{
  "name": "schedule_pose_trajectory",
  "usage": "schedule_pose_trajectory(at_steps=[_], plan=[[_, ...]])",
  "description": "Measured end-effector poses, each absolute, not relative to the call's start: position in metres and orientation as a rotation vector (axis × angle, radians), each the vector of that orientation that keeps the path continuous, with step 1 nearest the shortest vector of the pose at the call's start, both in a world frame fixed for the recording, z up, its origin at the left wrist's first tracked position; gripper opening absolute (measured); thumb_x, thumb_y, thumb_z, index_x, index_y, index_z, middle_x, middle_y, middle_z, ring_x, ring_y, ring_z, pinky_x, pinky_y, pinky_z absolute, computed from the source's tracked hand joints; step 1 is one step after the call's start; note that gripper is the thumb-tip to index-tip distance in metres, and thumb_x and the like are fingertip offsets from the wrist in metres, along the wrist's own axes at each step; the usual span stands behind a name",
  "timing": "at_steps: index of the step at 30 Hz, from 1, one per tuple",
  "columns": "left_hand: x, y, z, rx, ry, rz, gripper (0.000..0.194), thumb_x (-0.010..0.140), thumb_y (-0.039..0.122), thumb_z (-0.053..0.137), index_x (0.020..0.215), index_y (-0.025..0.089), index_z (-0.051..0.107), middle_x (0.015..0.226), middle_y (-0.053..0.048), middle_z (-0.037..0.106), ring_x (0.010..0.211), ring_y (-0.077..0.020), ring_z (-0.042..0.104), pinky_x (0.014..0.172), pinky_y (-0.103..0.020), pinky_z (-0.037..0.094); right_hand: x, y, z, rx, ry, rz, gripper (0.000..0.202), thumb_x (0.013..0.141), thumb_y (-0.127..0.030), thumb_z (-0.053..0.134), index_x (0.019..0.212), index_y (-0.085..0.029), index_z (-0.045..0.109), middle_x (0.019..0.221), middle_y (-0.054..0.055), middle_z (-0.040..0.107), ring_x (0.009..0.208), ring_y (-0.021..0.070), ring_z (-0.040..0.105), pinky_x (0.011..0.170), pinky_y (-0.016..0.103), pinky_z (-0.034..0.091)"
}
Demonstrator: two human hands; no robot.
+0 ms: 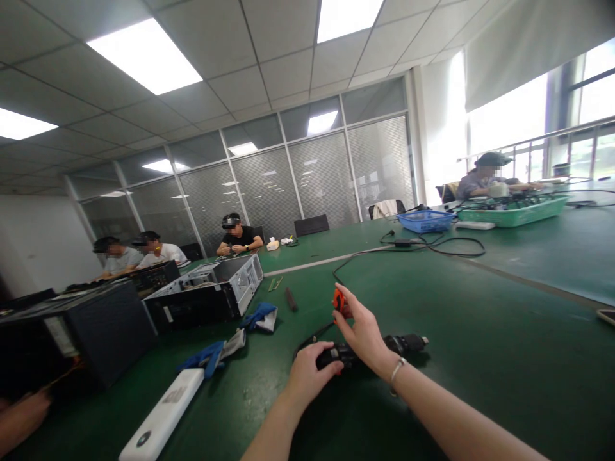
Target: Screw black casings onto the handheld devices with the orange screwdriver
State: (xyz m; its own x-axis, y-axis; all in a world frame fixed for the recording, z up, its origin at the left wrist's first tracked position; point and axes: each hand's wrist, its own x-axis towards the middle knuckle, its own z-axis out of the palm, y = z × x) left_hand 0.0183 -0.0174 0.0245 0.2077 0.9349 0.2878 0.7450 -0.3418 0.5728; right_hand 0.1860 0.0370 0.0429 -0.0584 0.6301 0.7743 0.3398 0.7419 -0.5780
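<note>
A black, elongated tool with a narrow tip lies on the green table, its body partly hidden by my hands. My left hand curls around the tool's left end, thumb and fingers on either side. Between the thumb and fingers of my right hand is a small orange-and-black piece, raised above the table; its exact kind cannot be made out. My right wrist wears a bracelet and crosses over the tool. A black cord curves close to my left hand.
Blue-and-grey gloves and a long white device lie left, before open computer cases. A dark bar lies ahead. Blue and green baskets and an adapter cable stand farther right. Several people sit around; another person's hand is at left.
</note>
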Motion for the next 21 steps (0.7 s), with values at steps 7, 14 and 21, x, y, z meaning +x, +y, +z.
schedule_pose_trajectory(at_steps=[7, 14, 21], plan=[[0.0181, -0.0166, 0.0223, 2.171, 1.584, 0.875, 0.044, 0.077, 0.042, 0.069, 0.115, 0.02, 0.068, 0.113, -0.007, 0.07, 0.103, -0.0262, 0.064, 0.092, -0.033, 0.047, 0.1862, 0.0369, 0.0433, -0.851, -1.656, 0.23, 0.054, 0.087, -0.03, 0.053, 0.139, -0.024, 0.041, 0.099, 0.006, 0.061, 0.077, 0.0181, 0.059, 0.075, 0.033, 0.053], [0.019, -0.0194, 0.0256, 2.166, 1.58, 0.868, 0.042, 0.077, 0.042, 0.068, 0.114, 0.021, 0.068, 0.113, -0.007, 0.07, 0.103, -0.0266, 0.064, 0.093, -0.034, 0.047, 0.1848, 0.0358, 0.0433, -0.781, -1.687, 0.284, 0.056, 0.09, -0.023, 0.045, 0.144, -0.023, 0.032, 0.109, 0.007, 0.062, 0.091, 0.0191, 0.061, 0.084, 0.034, 0.051], [0.0182, -0.0177, 0.0228, 2.174, 1.578, 0.869, 0.043, 0.077, 0.043, 0.068, 0.115, 0.022, 0.067, 0.113, -0.006, 0.07, 0.103, -0.0257, 0.063, 0.093, -0.034, 0.047, 0.1866, 0.039, 0.042, -0.852, -1.648, 0.232, 0.051, 0.087, -0.03, 0.054, 0.137, -0.025, 0.044, 0.094, 0.005, 0.062, 0.073, 0.0175, 0.059, 0.072, 0.033, 0.054]])
